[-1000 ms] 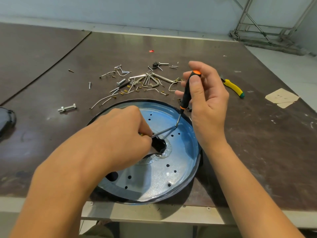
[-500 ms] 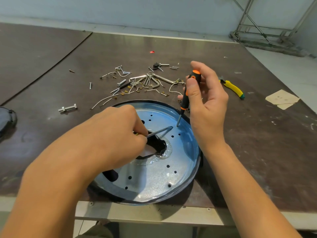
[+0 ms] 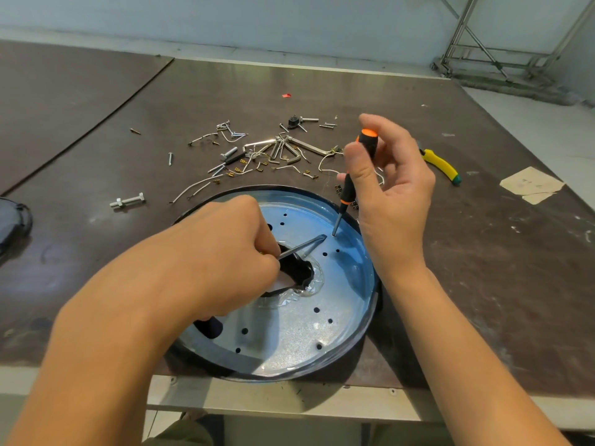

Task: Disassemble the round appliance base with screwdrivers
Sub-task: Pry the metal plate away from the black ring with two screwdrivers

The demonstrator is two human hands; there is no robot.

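Note:
The round appliance base point(image 3: 289, 336) is a shiny metal disc with several holes and a dark rim, lying at the table's near edge. My left hand point(image 3: 222, 255) grips a screwdriver whose flat metal shaft point(image 3: 302, 247) slants across the disc's central opening; its handle is hidden in my fist. My right hand point(image 3: 389, 191) pinches a black and orange screwdriver point(image 3: 352, 178) held nearly upright, its tip touching the disc near the far right rim, close to the other shaft's tip.
Loose screws, wires, hex keys and small brass terminals point(image 3: 267, 152) lie scattered behind the disc. A bolt point(image 3: 127, 201) lies to the left, a yellow-handled tool point(image 3: 441, 165) and paper scraps point(image 3: 531, 188) to the right. A dark object point(image 3: 13, 220) sits at the left edge.
My right hand has lifted the orange screwdriver slightly and shifted its tip a little toward the rim. The left hand with its shaft has barely moved.

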